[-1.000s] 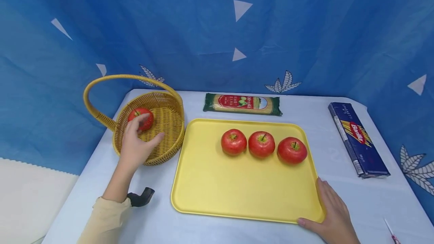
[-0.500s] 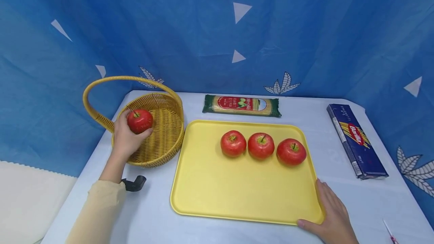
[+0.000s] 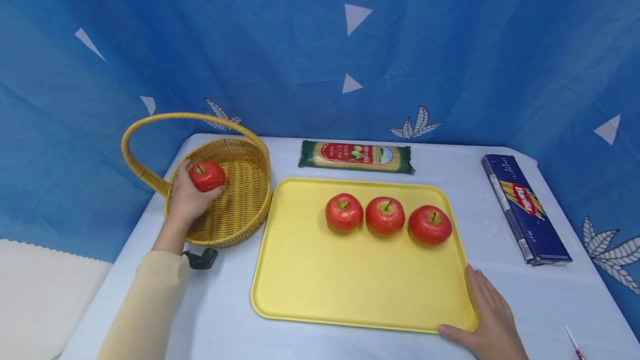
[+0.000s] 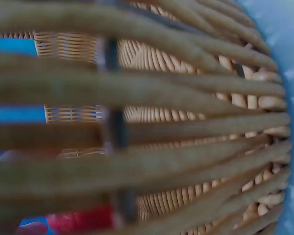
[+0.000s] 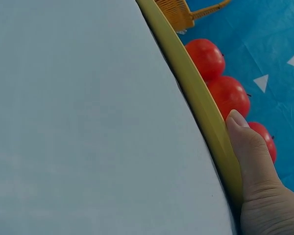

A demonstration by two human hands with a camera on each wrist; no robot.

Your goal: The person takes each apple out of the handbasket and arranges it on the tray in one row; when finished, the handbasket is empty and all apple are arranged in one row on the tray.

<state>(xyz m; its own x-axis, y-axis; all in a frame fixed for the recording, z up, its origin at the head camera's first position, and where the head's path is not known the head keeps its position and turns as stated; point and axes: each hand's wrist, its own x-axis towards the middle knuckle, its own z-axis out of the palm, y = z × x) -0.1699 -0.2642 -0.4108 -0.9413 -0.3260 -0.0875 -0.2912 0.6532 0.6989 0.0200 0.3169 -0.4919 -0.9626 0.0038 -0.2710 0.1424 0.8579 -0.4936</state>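
Observation:
In the head view my left hand (image 3: 189, 199) reaches over the near left rim of a wicker basket (image 3: 245, 204) and grips a red apple (image 3: 207, 176) in it. Through the basket's weave (image 4: 196, 147), the left wrist view gives only a partial look at the apple (image 4: 83, 220). My right hand (image 3: 492, 315) rests at the near right corner of a yellow tray (image 3: 360, 288), fingers fairly straight along its side, thumb at the front edge. The right wrist view has the thumb (image 5: 252, 156) against the tray's rim (image 5: 198, 98). Three apples (image 3: 385, 216) sit in a row on the tray.
A green-ended spaghetti packet (image 3: 356, 156) lies behind the tray, and a blue spaghetti box (image 3: 526, 210) to its right. A thin pointed tool (image 3: 575, 343) lies near the front right. Blue curtain (image 3: 310, 43) rises behind the white table (image 3: 225, 321).
My left hand, with fingers spread beside the apple a second ago, has closed round it. In the last half second it has shifted only slightly. My right hand stays at the tray corner.

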